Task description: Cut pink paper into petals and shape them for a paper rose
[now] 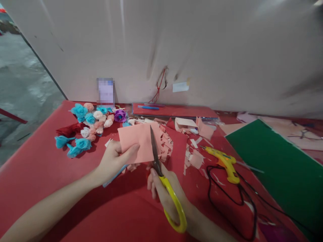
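Observation:
Between the thumb and fingers of my left hand is a peach sheet of paper, raised above the table. My right hand grips a pair of scissors with yellow handles. One dark blade lies across the front of the sheet near its right side, pointing up and away. The other blade is hidden behind the paper. Beneath and to the right of the sheet lie many small peach paper scraps.
Paper flowers in blue, white, peach, red and purple lie at left. A yellow glue gun with a looped black cord sits at right, beside a green board. A wall rises behind the red table.

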A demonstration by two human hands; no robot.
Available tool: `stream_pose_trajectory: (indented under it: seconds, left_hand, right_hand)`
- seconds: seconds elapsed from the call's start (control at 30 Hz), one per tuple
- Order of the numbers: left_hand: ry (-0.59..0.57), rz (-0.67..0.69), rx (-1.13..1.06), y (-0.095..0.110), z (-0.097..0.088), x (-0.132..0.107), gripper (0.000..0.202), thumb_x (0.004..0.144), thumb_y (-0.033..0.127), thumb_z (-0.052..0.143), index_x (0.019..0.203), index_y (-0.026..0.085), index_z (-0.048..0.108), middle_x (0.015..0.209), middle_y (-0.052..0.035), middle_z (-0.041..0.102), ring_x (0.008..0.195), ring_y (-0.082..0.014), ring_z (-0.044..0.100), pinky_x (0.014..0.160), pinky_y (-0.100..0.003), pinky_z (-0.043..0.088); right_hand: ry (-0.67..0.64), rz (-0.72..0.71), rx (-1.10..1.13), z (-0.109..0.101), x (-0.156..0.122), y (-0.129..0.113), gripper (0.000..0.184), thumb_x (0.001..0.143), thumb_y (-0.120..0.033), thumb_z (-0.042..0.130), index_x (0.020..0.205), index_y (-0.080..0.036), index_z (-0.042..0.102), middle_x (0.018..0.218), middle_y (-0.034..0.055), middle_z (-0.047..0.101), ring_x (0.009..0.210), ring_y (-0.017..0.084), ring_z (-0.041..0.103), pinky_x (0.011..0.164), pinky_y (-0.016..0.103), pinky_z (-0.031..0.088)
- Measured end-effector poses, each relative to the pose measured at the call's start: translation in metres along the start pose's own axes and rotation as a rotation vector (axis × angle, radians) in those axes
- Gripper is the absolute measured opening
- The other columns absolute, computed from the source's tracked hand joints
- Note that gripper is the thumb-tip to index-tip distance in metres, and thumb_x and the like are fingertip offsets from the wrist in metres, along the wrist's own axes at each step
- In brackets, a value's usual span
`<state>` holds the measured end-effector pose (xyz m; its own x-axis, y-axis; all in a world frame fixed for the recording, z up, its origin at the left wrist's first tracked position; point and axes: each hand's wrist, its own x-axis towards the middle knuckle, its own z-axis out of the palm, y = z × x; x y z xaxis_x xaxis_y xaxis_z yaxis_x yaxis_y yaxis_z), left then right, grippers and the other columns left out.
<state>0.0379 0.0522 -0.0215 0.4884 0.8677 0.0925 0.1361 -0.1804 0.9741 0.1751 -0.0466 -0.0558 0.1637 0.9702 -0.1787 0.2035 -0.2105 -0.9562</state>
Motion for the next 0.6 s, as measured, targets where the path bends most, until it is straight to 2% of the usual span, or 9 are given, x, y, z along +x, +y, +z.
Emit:
stream_pose_trajectory:
  seconds: [0.1,0.2,0.33,0.43,0.6]
  left_hand:
    - [0.012,-0.012,0.002,-0.001,0.0,0.0,0.041,0.081,0.032,0.047,0.046,0.012,0.056,0.038,-0.0038,0.057,0.037,-0.0125,0.055,0.036,-0.018,0.04]
    - [0.014,-0.018,0.0,-0.001,0.001,0.0,0.042,0.08,0.033,0.047,0.045,0.012,0.056,0.038,-0.004,0.056,0.037,-0.0129,0.055,0.035,-0.018,0.04]
    - [-0.013,-0.043,-0.035,0.0,0.0,-0.001,0.042,0.08,0.034,0.046,0.046,0.012,0.055,0.039,-0.0045,0.057,0.035,-0.0127,0.054,0.036,-0.02,0.04]
    - [-0.033,-0.056,-0.026,0.001,0.0,-0.001,0.041,0.08,0.034,0.046,0.047,0.012,0.055,0.041,-0.0051,0.058,0.036,-0.013,0.054,0.036,-0.02,0.04]
    - [-0.029,0.01,0.083,-0.001,0.001,-0.001,0.041,0.079,0.033,0.047,0.043,0.013,0.051,0.036,-0.003,0.055,0.032,-0.0106,0.049,0.033,-0.018,0.034]
  right_hand:
    - [0.002,0.076,-0.012,0.002,-0.002,-0.009,0.036,0.084,-0.05,0.037,0.083,-0.017,0.052,0.05,-0.0032,0.046,0.036,0.008,0.04,0.036,0.02,0.032]
    - [0.002,0.091,-0.022,0.004,-0.002,-0.01,0.036,0.083,-0.051,0.038,0.084,-0.017,0.05,0.049,-0.0039,0.045,0.036,0.008,0.04,0.035,0.019,0.032]
    - [-0.032,0.096,0.029,0.006,0.0,-0.001,0.033,0.084,-0.049,0.037,0.081,-0.018,0.047,0.05,-0.0041,0.046,0.037,0.007,0.04,0.036,0.018,0.032]
    - [-0.04,0.045,0.055,0.007,-0.001,0.01,0.029,0.084,-0.045,0.04,0.079,-0.017,0.048,0.057,-0.0016,0.05,0.044,0.009,0.046,0.041,0.02,0.037]
    - [-0.027,0.041,-0.015,0.007,0.0,0.018,0.026,0.084,-0.041,0.041,0.079,-0.018,0.05,0.065,0.0008,0.053,0.051,0.011,0.051,0.048,0.022,0.042]
